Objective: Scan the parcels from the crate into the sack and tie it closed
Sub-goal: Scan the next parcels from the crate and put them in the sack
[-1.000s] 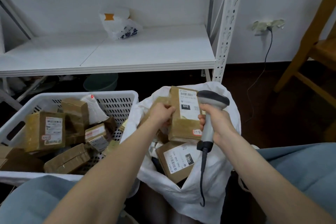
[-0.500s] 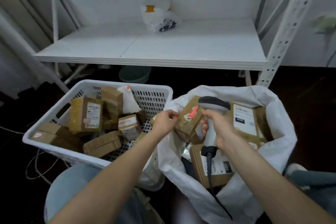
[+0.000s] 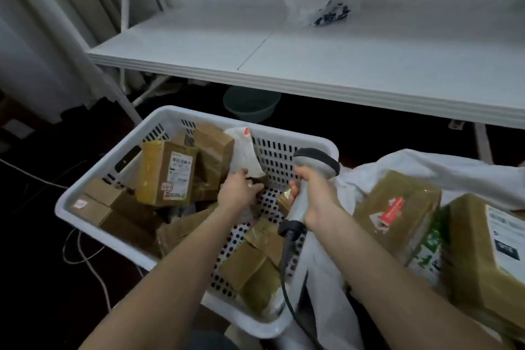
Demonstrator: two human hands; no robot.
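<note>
Roughly midway, I judge: the untied sack (image 3: 321,270) at right holds several parcels (image 3: 397,213), the right hand (image 3: 318,202) has its grip round the scanner (image 3: 315,165), and beyond it the left hand (image 3: 241,192) closes its grip on a small parcel (image 3: 257,180) in the crate (image 3: 170,115), where many more wait.

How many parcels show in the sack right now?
3: a red-stickered box, a green-printed packet beside it, a white-labelled box at the frame's edge. Others may lie hidden beneath.
</note>
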